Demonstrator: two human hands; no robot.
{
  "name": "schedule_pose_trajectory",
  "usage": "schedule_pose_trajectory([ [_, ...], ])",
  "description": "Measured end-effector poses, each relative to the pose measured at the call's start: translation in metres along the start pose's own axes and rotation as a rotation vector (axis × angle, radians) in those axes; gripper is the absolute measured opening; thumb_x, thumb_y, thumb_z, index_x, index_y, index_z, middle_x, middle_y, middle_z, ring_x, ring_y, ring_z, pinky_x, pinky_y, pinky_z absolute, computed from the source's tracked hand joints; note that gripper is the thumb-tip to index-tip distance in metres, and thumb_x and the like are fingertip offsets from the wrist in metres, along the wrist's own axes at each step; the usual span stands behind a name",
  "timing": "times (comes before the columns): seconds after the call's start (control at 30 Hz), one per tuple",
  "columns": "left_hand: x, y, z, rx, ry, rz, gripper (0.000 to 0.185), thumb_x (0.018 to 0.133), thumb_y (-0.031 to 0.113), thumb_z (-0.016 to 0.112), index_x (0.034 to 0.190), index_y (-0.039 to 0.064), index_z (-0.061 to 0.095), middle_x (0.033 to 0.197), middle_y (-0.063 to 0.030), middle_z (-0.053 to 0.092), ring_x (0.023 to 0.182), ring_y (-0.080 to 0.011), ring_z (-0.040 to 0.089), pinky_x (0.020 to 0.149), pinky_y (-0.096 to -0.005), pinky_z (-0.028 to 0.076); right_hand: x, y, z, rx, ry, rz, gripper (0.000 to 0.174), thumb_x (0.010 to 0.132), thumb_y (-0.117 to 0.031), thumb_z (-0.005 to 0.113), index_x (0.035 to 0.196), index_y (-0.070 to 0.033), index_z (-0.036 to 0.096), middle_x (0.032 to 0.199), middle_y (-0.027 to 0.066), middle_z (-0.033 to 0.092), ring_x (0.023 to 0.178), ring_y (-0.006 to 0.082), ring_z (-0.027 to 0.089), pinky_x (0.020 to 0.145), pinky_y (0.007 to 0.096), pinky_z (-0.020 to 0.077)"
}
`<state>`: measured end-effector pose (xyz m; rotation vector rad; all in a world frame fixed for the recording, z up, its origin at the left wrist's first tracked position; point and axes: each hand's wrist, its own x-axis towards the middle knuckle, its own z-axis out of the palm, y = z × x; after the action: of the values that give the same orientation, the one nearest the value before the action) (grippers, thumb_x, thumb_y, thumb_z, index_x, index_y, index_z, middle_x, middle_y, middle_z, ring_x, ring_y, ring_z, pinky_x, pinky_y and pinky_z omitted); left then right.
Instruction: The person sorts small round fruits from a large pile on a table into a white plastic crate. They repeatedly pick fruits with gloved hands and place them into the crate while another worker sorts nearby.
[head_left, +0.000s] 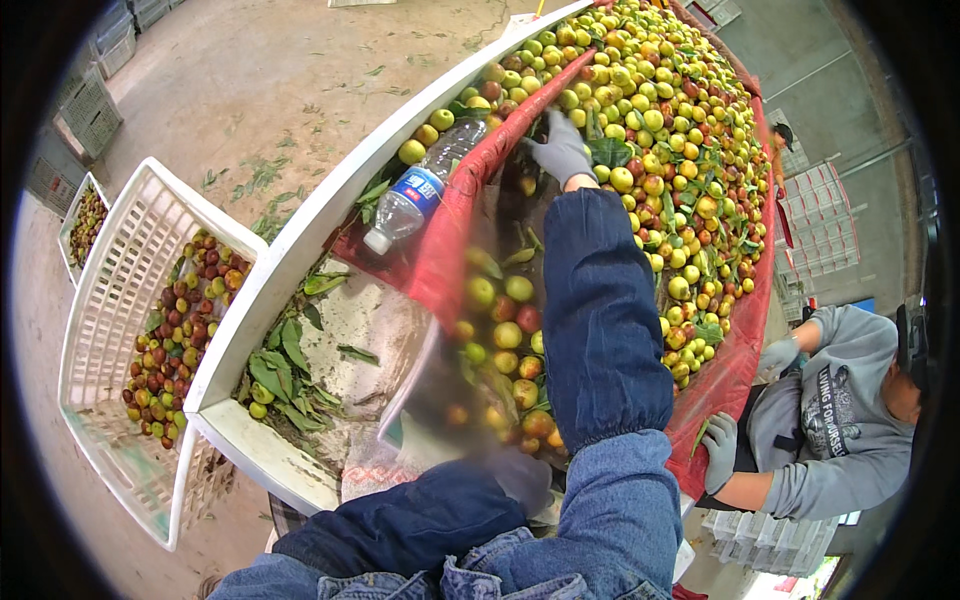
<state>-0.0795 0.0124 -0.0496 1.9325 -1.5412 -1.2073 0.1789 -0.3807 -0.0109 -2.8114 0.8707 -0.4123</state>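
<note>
In a grey glove, my right hand (562, 150) reaches to the near edge of a large heap of green and red jujubes (675, 180). Its fingers are apart, close beside a rolled red cloth edge (480, 165), and nothing shows in its grip. My left hand (523, 478), also gloved, is blurred low in front of my body. Its fingers are partly hidden, so I cannot tell whether it holds anything. Between my hands lie loose jujubes (508, 335) with leaves, partly blurred. A clear plastic bottle (420, 187) with a blue label lies left of the red cloth.
A white rim (300, 202) borders the table on the left. Green leaves (281, 367) lie in its near corner. A white plastic crate (124, 300) holding redder jujubes (176, 330) stands beyond the rim. At right, a co-worker's gloved hand (721, 450) rests by the red cloth.
</note>
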Motion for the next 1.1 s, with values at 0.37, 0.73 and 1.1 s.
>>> schedule_pose_trajectory([
  [0.37,0.009,0.016,0.023,0.265,0.173,-0.206,0.036,0.084,0.015,0.054,0.102,-0.011,0.07,0.098,-0.0348,0.066,0.087,-0.0488,0.064,0.078,-0.0633,0.047,-0.183,-0.043,-0.049,0.046,-0.283,0.052,0.021,0.085,-0.018,0.061,0.097,-0.002,0.068,0.089,0.0177,0.068,0.086,0.0349,0.067,0.079,0.0434,0.0529],
  [0.73,0.003,0.009,-0.045,0.265,-0.167,0.08,0.038,0.086,0.03,0.057,0.102,0.0,0.073,0.097,-0.0221,0.069,0.093,-0.0395,0.066,0.087,-0.0624,0.045,-0.15,-0.209,-0.093,0.852,0.017,-0.448,0.054,0.09,-0.037,0.069,0.132,-0.004,0.061,0.118,0.0211,0.067,0.095,0.0269,0.069,0.084,0.0369,0.0551],
  [1.1,-0.007,0.016,-0.046,0.21,-0.208,-0.001,0.032,0.084,0.036,0.063,0.097,0.01,0.077,0.094,-0.0181,0.071,0.095,-0.0352,0.067,0.091,-0.0625,0.044,-0.158,-0.009,-0.074,-0.126,-0.449,0.115,0.051,0.08,-0.055,0.063,0.112,-0.015,0.07,0.117,0.0197,0.064,0.112,0.0357,0.062,0.095,0.0483,0.0477],
])
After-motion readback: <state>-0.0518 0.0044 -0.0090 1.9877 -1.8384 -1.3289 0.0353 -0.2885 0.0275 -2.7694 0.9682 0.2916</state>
